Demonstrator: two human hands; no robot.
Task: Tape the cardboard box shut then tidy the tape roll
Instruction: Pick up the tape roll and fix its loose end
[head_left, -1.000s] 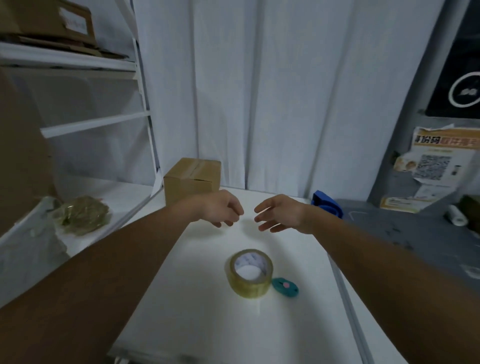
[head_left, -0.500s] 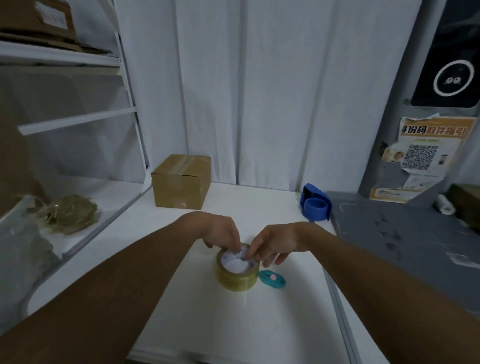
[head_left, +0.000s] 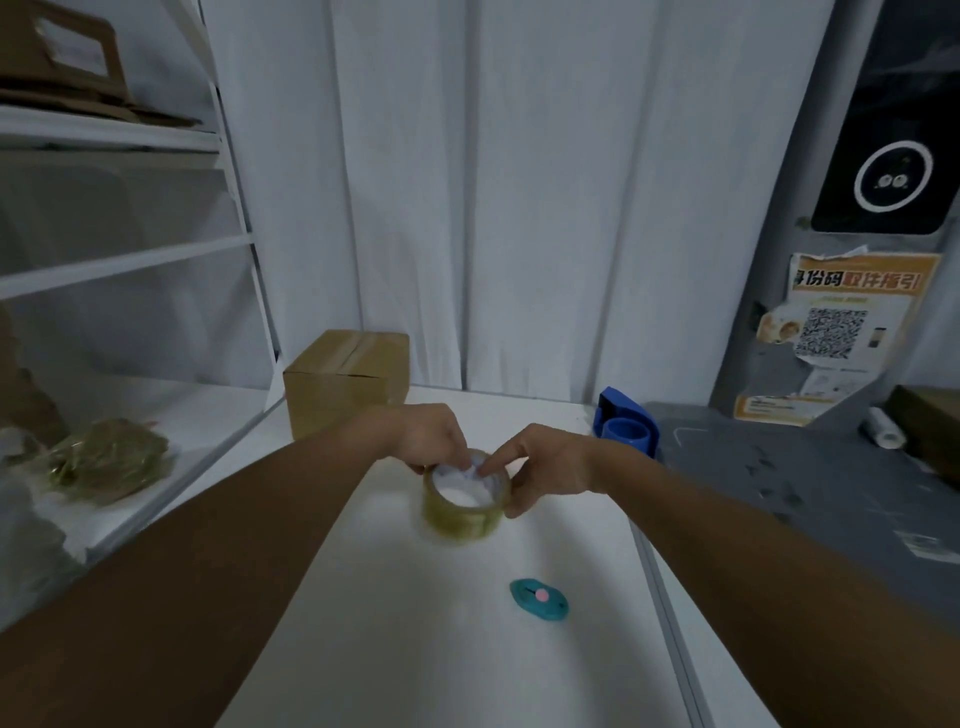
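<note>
A yellowish tape roll (head_left: 460, 517) is held a little above the white table (head_left: 415, 649), blurred by motion. My left hand (head_left: 434, 436) grips its far left rim, fingers dipping into the core. My right hand (head_left: 545, 467) clasps the right side, thumb and forefinger on the rim. A small cardboard box (head_left: 345, 382), flaps closed with a strip of tape along its top seam, stands at the table's back left, beyond both hands.
A teal cutter with a pink button (head_left: 538, 598) lies on the table nearer to me. A blue tape dispenser (head_left: 626, 427) stands at the back right. White shelves (head_left: 119, 260) rise on the left; a grey surface (head_left: 805, 493) adjoins the right edge.
Both hands came down from in front of the box onto the tape roll, closed on it and lifted it away from the teal cutter, toward the box.
</note>
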